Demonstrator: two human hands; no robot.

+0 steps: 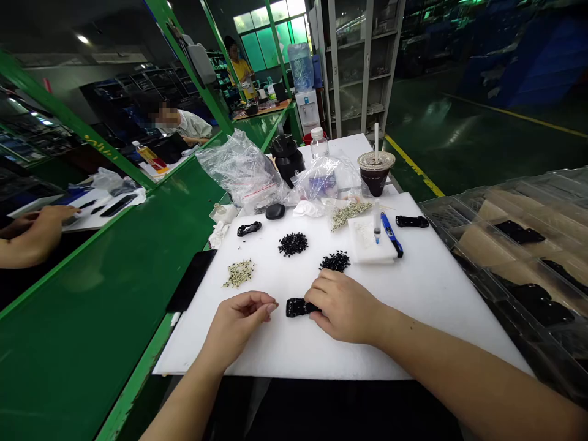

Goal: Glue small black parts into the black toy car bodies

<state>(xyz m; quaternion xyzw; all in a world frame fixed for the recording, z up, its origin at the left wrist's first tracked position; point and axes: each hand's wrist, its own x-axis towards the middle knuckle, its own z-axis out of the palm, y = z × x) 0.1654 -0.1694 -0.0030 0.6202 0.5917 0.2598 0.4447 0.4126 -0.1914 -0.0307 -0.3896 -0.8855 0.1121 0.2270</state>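
Observation:
My right hand [342,306] grips the right end of a black part [296,307] lying on the white work surface [257,352]. Just left of that part, my left hand [241,321] has its thumb and index finger pinched together; anything between the tips is too small to name. Beyond my hands are two piles of small black pieces, one in the middle [293,244] and one near my right fingers [335,261]. A pile of pale pieces [239,273] lies to the left. Two more black parts rest farther back, at left [249,229] and right [412,222].
Behind stand plastic bags [243,171], a black bottle [287,160] and a lidded cup [375,174]. A blue cutter [391,234] and a syringe [377,226] lie on white foam [367,248]. Clear trays [500,245] are at right, a dark phone [192,282] at left. Another person's hands are far left.

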